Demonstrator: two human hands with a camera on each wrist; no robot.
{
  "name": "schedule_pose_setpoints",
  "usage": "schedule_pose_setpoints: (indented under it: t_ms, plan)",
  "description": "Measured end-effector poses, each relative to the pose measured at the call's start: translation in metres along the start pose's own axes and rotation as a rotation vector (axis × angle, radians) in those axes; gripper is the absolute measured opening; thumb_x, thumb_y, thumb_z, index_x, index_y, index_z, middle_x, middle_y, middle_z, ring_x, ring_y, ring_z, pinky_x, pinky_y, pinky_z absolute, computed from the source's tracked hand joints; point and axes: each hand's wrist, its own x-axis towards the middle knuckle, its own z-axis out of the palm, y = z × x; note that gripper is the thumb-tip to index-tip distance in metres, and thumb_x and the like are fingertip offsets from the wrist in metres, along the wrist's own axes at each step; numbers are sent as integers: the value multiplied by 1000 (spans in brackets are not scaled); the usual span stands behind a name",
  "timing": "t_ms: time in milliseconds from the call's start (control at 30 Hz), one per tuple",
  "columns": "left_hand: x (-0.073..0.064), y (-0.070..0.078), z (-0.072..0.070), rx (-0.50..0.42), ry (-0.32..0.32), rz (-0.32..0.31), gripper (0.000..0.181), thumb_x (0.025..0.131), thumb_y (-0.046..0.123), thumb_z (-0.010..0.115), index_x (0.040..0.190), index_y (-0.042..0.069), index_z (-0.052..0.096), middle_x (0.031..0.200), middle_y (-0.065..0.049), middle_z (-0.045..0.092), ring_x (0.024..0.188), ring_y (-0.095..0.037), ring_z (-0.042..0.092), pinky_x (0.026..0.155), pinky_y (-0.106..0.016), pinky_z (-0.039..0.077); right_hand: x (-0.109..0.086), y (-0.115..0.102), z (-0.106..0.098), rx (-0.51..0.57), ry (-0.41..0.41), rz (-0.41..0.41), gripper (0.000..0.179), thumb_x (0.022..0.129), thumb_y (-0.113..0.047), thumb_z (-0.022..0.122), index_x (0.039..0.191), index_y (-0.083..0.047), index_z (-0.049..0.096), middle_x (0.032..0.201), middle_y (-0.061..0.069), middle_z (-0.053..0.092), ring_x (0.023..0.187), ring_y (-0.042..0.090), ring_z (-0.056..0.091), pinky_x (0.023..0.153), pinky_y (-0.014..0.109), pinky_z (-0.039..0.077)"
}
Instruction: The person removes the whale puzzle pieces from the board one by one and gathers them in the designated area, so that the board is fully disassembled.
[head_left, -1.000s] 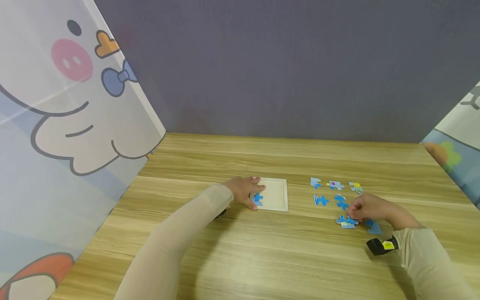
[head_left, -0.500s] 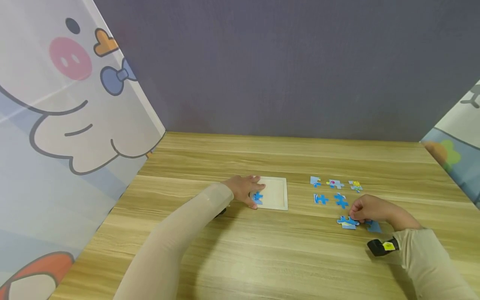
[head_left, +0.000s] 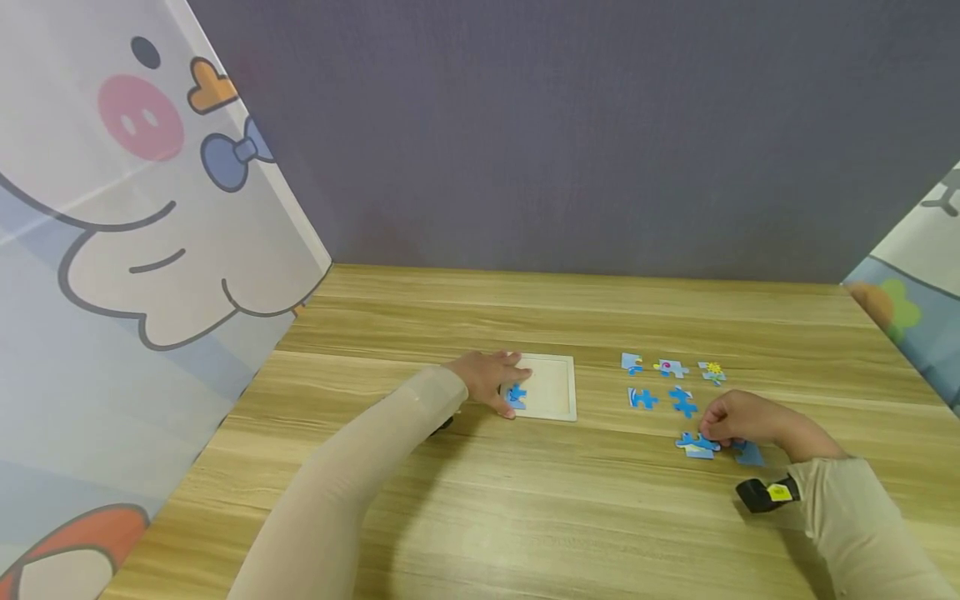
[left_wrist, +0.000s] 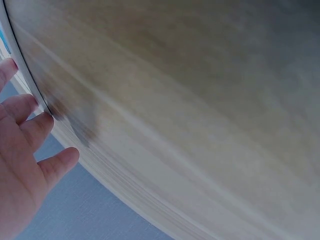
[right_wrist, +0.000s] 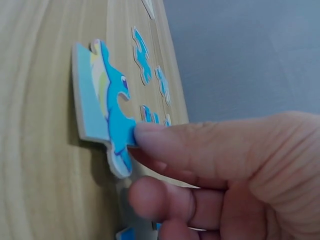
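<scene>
In the head view my left hand (head_left: 487,379) rests with spread fingers on the left side of a pale wooden puzzle tray (head_left: 572,392). Inside the tray's lower left corner lies a blue jigsaw piece (head_left: 517,395), partly hidden by that hand. Further right, my right hand (head_left: 738,421) pinches a jigsaw piece (head_left: 698,446) between thumb and index finger. The right wrist view shows this piece (right_wrist: 102,100) with a blue animal's eye on it, tilted and slightly raised off the table. Another light blue piece (head_left: 748,454) lies partly under the right hand.
Several loose jigsaw pieces lie in rows behind the right hand, among them one with a yellow sun (head_left: 713,369) and one with a pink swirl (head_left: 672,368). A grey panel (head_left: 570,142) stands behind the wooden table (head_left: 525,508); a cartoon-printed sheet (head_left: 172,275) borders the left.
My right hand has shifted very slightly to the right with the pinched jigsaw piece. My left hand stays in place on the tray.
</scene>
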Motion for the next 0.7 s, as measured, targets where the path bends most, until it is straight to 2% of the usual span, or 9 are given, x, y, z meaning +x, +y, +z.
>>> schedule_pose_setpoints:
  t_ms: [167,267,367,467,567,700]
  plan:
    - [0,0,0,-3,6,7,83,84,57,62,153,27,25,160,-1,6,145,-20,10,112,-52,20,0,-5,-3,-28,-7,1,16,90,0,57,75,3,61,62,-4,48,55,6,42,52,22,37]
    - [0,0,0,-5,12,12,83,84,57,62,153,26,26,160,-1,7,145,-21,10,112,-52,20,0,-11,-5,-59,22,8,15,89,-2,58,75,2,61,61,-3,46,55,8,43,53,24,38]
    - [1,0,1,-4,19,18,83,84,57,62,153,26,27,160,-2,8,145,-21,11,112,-51,21,2,-19,-4,-162,111,-1,11,89,-7,62,83,2,64,71,-1,57,64,11,52,58,28,44]
    - [1,-1,3,-1,21,19,83,84,58,61,153,27,27,160,-1,8,145,-20,11,113,-50,20,6,-30,1,-271,210,-17,17,89,-12,65,95,3,66,82,1,63,73,16,57,63,34,48]
    - [1,-2,3,-13,18,18,83,84,58,62,153,27,26,160,-1,8,145,-20,10,113,-51,19,11,-41,7,-343,281,-38,25,89,-15,66,103,5,66,83,-1,61,69,13,52,62,32,46]
    - [0,-2,3,-27,15,12,84,84,57,62,153,27,26,160,0,7,145,-19,9,112,-53,18,21,-58,17,-386,363,-61,28,90,-17,64,108,3,67,78,-4,57,53,7,36,51,26,35]
